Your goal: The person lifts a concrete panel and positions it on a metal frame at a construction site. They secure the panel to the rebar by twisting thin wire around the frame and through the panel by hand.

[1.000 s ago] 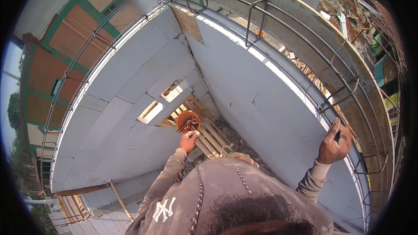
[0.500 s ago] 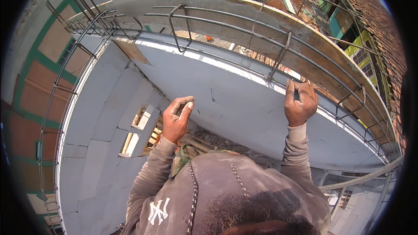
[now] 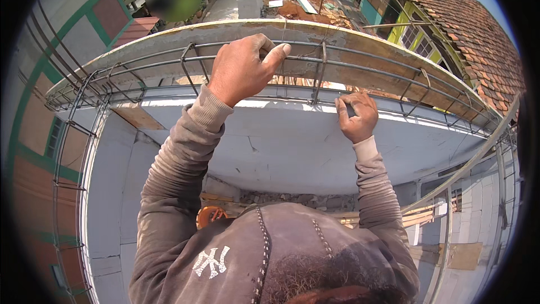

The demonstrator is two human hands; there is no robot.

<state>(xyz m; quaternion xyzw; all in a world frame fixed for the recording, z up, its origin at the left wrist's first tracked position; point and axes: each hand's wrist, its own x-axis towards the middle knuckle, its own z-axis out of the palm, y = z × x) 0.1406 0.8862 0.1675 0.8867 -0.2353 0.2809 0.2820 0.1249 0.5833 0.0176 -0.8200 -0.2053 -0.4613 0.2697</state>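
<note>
My left hand (image 3: 244,70) is raised over the steel rebar cage (image 3: 197,59), thumb and fingers drawn together in a pinch. A thin tie wire (image 3: 284,29) passes right by its thumb tip; whether the fingers grip it is unclear. My right hand (image 3: 360,118) is lower, at the top edge of the pale block wall (image 3: 270,146), fingers curled to the thumb beside the cage's lower bar. What it holds, if anything, is too small to make out. A bent steel stirrup (image 3: 320,70) stands between the two hands.
A plaster-smeared board (image 3: 388,59) runs along the cage's far side. Another rebar cage (image 3: 70,152) follows the left wall. Upright bars (image 3: 48,39) rise at the left corner. A curved pale pole (image 3: 478,152) crosses at right. Below lies an orange round object (image 3: 211,215). A tiled roof (image 3: 461,22) stands beyond.
My left hand has risen from below the wall's top edge to above the rebar cage, beside the tie wire. My right hand stays near the top edge, still curled. The view has tilted up.
</note>
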